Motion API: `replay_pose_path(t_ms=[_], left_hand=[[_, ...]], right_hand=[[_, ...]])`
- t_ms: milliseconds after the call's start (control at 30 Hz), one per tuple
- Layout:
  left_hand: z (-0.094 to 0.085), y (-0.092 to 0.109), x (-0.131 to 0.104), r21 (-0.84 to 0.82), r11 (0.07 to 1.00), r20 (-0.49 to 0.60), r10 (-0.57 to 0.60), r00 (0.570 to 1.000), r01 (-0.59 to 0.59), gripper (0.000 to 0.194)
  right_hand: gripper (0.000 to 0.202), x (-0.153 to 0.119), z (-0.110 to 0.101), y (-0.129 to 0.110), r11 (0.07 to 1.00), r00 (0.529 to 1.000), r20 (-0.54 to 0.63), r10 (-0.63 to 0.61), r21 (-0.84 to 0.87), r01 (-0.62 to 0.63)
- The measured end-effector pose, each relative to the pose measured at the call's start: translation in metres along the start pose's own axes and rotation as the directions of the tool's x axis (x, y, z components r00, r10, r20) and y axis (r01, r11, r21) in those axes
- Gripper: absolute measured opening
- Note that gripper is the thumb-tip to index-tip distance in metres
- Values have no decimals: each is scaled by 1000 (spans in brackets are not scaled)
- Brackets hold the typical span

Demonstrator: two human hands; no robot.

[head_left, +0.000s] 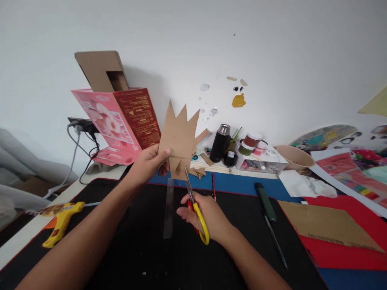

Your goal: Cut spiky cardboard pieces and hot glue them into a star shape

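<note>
My left hand pinches the left edge of a brown piece of cardboard, thumb in front. Its top edge is cut into three pointed spikes, and a small dark triangular notch or flap shows near its bottom. In my right hand is a pair of scissors with one yellow and one red handle. The blades point up at the cardboard's lower right edge; I cannot tell whether they touch it. Below the cardboard, a clear ruler lies on the black mat.
A yellow glue gun lies at left, beneath a pink box. Behind stand a black flask and paint jars. To the right lie a green cutter, a pencil-like tool and a cardboard sheet on red paper.
</note>
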State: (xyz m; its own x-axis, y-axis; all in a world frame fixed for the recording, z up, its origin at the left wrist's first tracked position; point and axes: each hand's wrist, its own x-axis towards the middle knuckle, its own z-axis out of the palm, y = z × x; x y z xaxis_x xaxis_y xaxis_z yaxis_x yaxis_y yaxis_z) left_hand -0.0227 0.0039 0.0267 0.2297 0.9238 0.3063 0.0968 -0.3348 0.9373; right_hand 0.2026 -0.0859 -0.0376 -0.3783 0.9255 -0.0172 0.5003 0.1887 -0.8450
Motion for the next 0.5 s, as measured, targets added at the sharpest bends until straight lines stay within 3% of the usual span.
replay_pose_path(t_ms=[200,367,500], left_hand=[[3,0,-2,8,1000,54,-11,998,10,46],[8,-1,-3,17,1000,61,-25,998,24,46],[8,-2,-2,17,999,69,-36,997,35,44]], right_hand=[[65,-1,-5,1,976,990,141,2,216,-33],[48,-1,1,1,990,997,38,71,120,-75],[38,0,3,0,984,992,45,119,126,-124]])
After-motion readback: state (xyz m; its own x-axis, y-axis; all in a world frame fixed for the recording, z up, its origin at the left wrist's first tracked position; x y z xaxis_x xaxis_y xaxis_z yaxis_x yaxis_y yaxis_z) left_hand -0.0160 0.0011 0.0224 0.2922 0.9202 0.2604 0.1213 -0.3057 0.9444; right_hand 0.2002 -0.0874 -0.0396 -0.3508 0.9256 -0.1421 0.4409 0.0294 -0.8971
